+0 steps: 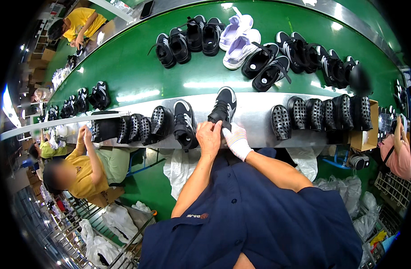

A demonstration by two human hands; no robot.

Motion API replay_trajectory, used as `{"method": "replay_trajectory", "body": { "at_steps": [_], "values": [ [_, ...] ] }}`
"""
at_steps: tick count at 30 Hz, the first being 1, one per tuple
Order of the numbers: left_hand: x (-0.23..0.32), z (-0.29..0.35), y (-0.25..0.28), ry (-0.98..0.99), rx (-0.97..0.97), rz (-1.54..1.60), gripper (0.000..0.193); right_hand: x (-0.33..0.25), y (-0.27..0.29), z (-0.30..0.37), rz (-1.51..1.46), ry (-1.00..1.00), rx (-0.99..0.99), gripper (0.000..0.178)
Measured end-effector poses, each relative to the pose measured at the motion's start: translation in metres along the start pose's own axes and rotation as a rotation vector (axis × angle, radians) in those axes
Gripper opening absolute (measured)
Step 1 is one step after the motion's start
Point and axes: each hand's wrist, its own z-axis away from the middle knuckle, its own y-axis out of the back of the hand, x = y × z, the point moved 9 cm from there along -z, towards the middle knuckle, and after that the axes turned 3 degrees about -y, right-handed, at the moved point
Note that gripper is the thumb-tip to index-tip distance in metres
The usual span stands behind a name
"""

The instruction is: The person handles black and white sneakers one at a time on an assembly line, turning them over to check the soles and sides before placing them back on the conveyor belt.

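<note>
A black sneaker with a grey-trimmed toe (pixel 225 102) stands on the metal ledge in front of me, toe pointing away. My left hand (pixel 209 137), bare, is closed with its fingers pinching at the strap and opening of this sneaker. In a white striped glove, my right hand (pixel 237 140) is closed on the other side of the same opening, meeting the left. The exact grip of the fingertips is partly hidden. Just left of my hands rests a second black sneaker (pixel 184 121), laid the same way.
Black perforated foot-shaped forms line the ledge, left (pixel 160 121) and right (pixel 298 112). Black sneakers (pixel 211 36) and a lilac-white pair (pixel 241 47) stand on the green conveyor (pixel 138 74). A cardboard box (pixel 365 127) sits at right. A co-worker (pixel 82 172) sits at left.
</note>
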Motion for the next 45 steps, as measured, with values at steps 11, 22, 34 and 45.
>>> {"method": "replay_trajectory", "body": {
  "at_steps": [11, 22, 34, 45],
  "values": [
    [-0.004, 0.007, -0.012, -0.115, -0.126, 0.186, 0.014, 0.018, -0.009, -0.009, -0.171, -0.05, -0.204, 0.028],
    [0.025, 0.008, -0.009, -0.21, -0.112, -0.023, 0.024, 0.024, -0.005, -0.026, -0.016, 0.101, -0.134, 0.032],
    [0.0, 0.004, -0.01, 0.054, -0.011, 0.013, 0.035, -0.013, 0.044, 0.005, -0.857, -0.143, -0.192, 0.02],
    [-0.01, 0.007, -0.009, 0.187, -0.008, 0.08, 0.032, -0.019, 0.038, -0.013, -0.703, -0.144, -0.184, 0.017]
  ]
}}
